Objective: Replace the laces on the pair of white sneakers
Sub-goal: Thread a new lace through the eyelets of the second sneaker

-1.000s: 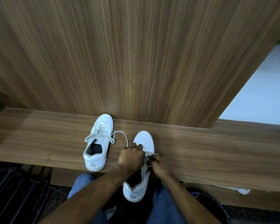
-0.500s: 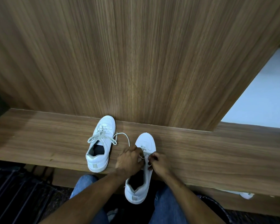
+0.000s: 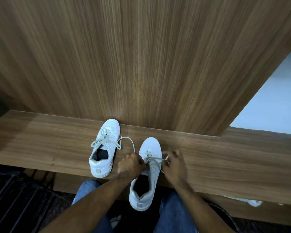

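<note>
Two hands work one lace (image 3: 154, 160) on the near sneaker (image 3: 147, 174), which points away from you across the tabletop (image 3: 225, 158). Your left hand (image 3: 130, 166) pinches it left of the eyelets; your right hand (image 3: 174, 166) pinches its tip, so pull right.

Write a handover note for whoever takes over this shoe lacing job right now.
Left hand grips the lace at the near sneaker; right hand pinches its other end.
Near sneaker overhangs the wooden ledge, heel toward you.
Far sneaker stands on the ledge, laced and bow-tied, toe at the panel.
Done: far sneaker.
Left: finish lacing and tie the near one.
</note>
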Motion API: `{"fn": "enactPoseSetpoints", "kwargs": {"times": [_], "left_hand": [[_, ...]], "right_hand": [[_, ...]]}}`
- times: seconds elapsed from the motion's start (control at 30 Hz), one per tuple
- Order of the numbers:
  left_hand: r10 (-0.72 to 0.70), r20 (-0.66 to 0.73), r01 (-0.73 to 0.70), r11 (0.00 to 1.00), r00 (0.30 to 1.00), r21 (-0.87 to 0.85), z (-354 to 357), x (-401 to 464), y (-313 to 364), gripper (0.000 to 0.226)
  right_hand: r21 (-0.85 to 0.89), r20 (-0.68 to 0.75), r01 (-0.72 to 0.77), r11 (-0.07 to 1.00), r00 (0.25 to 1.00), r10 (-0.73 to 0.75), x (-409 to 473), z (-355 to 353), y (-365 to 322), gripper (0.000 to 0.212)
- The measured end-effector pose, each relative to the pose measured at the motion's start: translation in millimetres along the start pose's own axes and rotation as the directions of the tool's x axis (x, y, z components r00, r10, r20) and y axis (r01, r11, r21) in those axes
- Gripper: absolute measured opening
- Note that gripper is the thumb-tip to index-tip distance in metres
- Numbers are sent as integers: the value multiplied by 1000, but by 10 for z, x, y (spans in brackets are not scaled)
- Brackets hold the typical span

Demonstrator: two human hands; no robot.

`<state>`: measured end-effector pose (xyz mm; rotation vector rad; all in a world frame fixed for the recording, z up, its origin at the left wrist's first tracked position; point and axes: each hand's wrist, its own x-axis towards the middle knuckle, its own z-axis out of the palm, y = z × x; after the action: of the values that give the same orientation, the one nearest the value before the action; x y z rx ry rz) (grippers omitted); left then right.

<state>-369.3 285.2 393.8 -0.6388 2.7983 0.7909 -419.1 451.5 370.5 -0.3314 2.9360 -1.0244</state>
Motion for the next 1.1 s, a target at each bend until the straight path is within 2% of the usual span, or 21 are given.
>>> {"fn": "enactPoseSetpoints", "kwargs": {"times": [0.1, 0.17, 0.23, 0.33, 0.37, 0.43, 0.47, 0.5, 0.53, 0.6, 0.63, 0.67, 0.73, 0.8, 0.87, 1.0, 1.1], "left_hand": [[-12, -5, 12, 1000, 1000, -10, -15, -17, -2, 24], [-16, -3, 16, 1000, 1000, -24, -9, -18, -7, 24], [-21, 2, 21, 999, 1000, -40, -17, -29, -11, 23], [-19, 2, 19, 999, 1000, -45, -28, -25, -18, 23], [-20, 2, 20, 999, 1000, -47, -32, -23, -20, 23], [-25, 8, 25, 999, 1000, -48, -26, -24, -21, 22], [-25, 9, 26, 999, 1000, -46, -23, -24, -19, 22], [-26, 9, 26, 999, 1000, -43, -23, -23, -16, 23], [-25, 9, 25, 999, 1000, -39, -24, -26, -16, 23], [-26, 7, 26, 999, 1000, -34, -22, -26, -13, 23], [-29, 7, 29, 999, 1000, -32, -18, -25, -15, 23], [-33, 8, 33, 999, 999, -30, -14, -24, -14, 23], [-36, 4, 36, 999, 999, -24, -11, -21, -4, 25], [-39, -3, 38, 999, 999, -23, -16, -25, -1, 25], [-44, 0, 44, 999, 999, -25, -11, -32, -3, 25], [-60, -4, 59, 998, 998, -28, -5, -29, -9, 25], [-57, 0, 57, 998, 998, -23, 12, -20, -10, 26]], "right_hand": [[-167, 190, 168, 971, 972, -136, -101, 242, 1, 31], [-191, 201, 177, 965, 970, -138, -96, 324, -1, 27], [-132, 153, 150, 980, 980, -129, -48, 328, -35, 20], [219, 23, -13, 976, 1000, 9, 80, 202, -87, 13], [379, -56, -64, 923, 994, 92, 142, 101, -125, 15], [687, -195, -65, 724, 943, 269, 260, -144, -199, 19], [781, -251, -12, 624, 909, 332, 319, -271, -222, 22], [814, -289, 20, 581, 881, 374, 384, -359, -199, 24], [809, -318, 39, 586, 868, 381, 434, -418, -163, 24], [693, -302, -39, 720, 891, 339, 473, -410, -31, 18], [555, -245, -113, 824, 924, 292, 453, -367, 49, 18], [370, -163, -164, 914, 958, 237, 401, -297, 126, 28], [61, -26, -102, 993, 994, 104, 251, -147, 203, 52], [-74, 39, 43, 996, 998, -41, 73, -31, 145, 57], [-116, 84, 146, 982, 987, -136, -71, 56, 80, 50], [-160, 128, 232, 959, 969, -213, -172, 146, -20, 32], [-213, 158, 229, 950, 967, -198, -141, 189, -24, 25]]}}
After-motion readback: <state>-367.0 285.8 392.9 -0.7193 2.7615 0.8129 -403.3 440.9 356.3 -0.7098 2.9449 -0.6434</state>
